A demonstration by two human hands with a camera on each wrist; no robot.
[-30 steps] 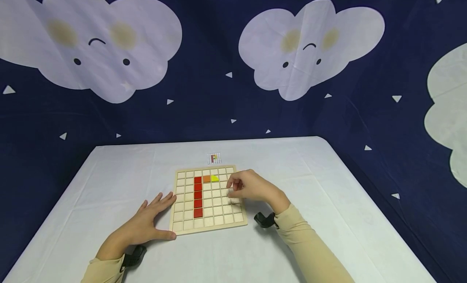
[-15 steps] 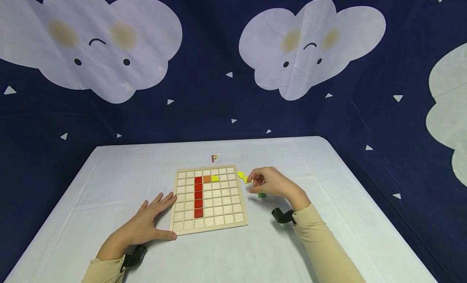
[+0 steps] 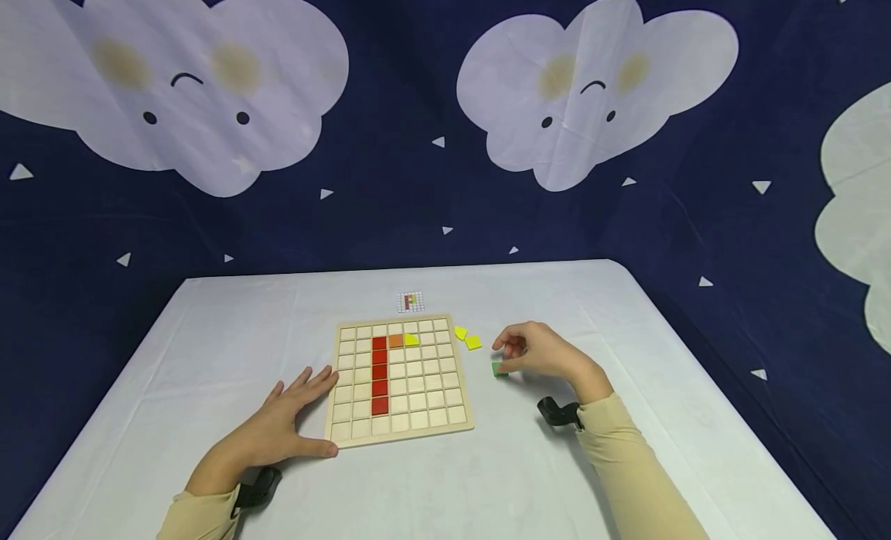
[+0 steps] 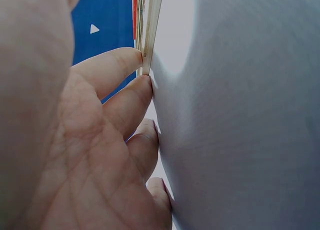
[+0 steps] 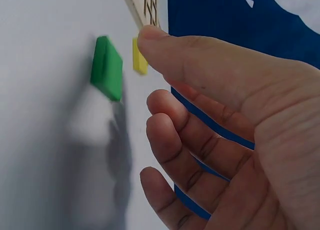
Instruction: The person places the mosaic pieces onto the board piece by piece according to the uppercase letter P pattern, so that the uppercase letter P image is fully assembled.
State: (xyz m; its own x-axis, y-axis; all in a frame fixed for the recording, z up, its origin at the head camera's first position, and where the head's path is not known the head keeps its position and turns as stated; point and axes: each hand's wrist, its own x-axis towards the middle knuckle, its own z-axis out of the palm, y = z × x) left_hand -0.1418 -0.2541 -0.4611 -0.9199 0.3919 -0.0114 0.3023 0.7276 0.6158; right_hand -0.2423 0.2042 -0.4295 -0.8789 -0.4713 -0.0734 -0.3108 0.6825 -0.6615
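Observation:
My left hand point(image 3: 274, 425) lies with fingers spread at the left edge of the wooden grid board point(image 3: 435, 417); in the left wrist view its fingertips touch the board's side. A column of red tiles point(image 3: 379, 387), an orange tile point(image 3: 396, 340) and a yellow quarter-round tile point(image 3: 411, 340) sit in the grid. To the right of the board, my right hand point(image 3: 550, 354) hovers with loosely bent fingers and nothing between them. Its thumb is close to the green tiles point(image 5: 107, 68), which look stacked. Two yellow tiles point(image 3: 473, 343) lie beside the board's upper right corner.
A small printed card point(image 3: 411, 302) with a coloured grid pattern lies behind the board. Everything rests on a white cloth-covered table point(image 3: 244, 331), with a dark blue cloud-patterned curtain point(image 3: 390, 176) behind it.
My right hand has moved right, from over the board's right side to above the green tiles, uncovering the yellow tiles. The left hand has stayed put.

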